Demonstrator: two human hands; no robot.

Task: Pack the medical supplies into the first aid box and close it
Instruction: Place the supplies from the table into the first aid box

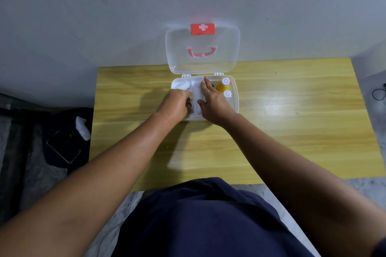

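A first aid box is sitting open at the middle of the tabletop's far edge, long side running left to right. Its clear lid is standing upright just beyond both hands. The left hand is curling its grip into the left compartment (whether it is holding anything cannot be told) beside a white roll. The right hand is lying flat, grip slack and empty, fingertips nearer the hinge, beside orange bottles.

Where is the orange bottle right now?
In the head view, the orange bottle sits in the far right corner of the open first aid box, just right of the right hand, with a second white-capped bottle just nearer.
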